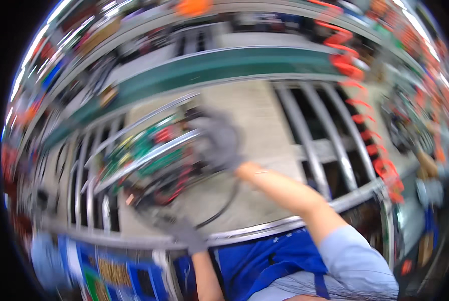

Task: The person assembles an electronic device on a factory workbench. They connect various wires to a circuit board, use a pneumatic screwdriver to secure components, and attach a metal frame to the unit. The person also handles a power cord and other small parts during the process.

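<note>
An assembly of green circuit boards sits between two metal rails on the pale work surface, slanted up to the right. Over its right end lies my right hand, in a grey glove; motion blur smears its fingers, so its grip is unclear. My left hand, also gloved in grey, is close to the near edge of the surface. Beside it lie dark cables with some red wires, in front of the boards. Whether the left hand holds any of them is too blurred to tell. A black cable curves between my hands.
Metal rollers flank the work surface. A green conveyor belt runs behind it. A red coiled hose hangs at the right. Blue bins of small parts stand at the lower left. Another person's sleeve shows at the far right.
</note>
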{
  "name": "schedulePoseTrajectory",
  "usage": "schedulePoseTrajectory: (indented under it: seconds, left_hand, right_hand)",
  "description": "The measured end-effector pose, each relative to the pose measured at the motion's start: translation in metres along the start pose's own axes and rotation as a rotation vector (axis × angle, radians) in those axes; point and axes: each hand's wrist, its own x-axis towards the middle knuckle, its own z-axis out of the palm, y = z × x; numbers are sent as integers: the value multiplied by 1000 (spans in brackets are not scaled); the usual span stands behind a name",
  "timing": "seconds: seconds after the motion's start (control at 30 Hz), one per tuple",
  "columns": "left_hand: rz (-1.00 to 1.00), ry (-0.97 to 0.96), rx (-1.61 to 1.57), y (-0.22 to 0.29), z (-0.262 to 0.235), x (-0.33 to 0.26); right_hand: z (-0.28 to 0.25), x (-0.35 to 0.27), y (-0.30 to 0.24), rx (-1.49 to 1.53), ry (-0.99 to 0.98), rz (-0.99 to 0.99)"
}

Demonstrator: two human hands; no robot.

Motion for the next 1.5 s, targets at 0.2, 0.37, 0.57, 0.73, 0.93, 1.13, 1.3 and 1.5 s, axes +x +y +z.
schedulePoseTrajectory:
  seconds: [0.2,0.37,0.57,0.73,0.93,1.13,1.3,1.5]
  left_hand:
    - [447,72,-226,37,-24,-34]
    - [584,-179,-268,53,-22,-90]
    - [560,-441,-483,54,-20,-113]
    - [694,-495,-484,68,-13,-127]
    - [805,-632,-402,87,-1,-158]
    - [918,-612,-359,112,14,-188]
    - [1003,-604,-284,117,29,-197]
    - [1017,-570,-223,124,29,-201]
  right_hand:
    - [85,2,-20,69,84,3]
    - [91,10,-65,87,-55,0]
    - [-56,-53,-74,119,-444,-211]
    - [-253,-80,-71,-315,-558,10]
    - [-413,-71,-72,-751,-279,202]
    - [-448,-91,-50,-807,-247,265]
    - [-464,-95,-34,-806,-240,316]
    - [-518,-92,9,-836,-123,372]
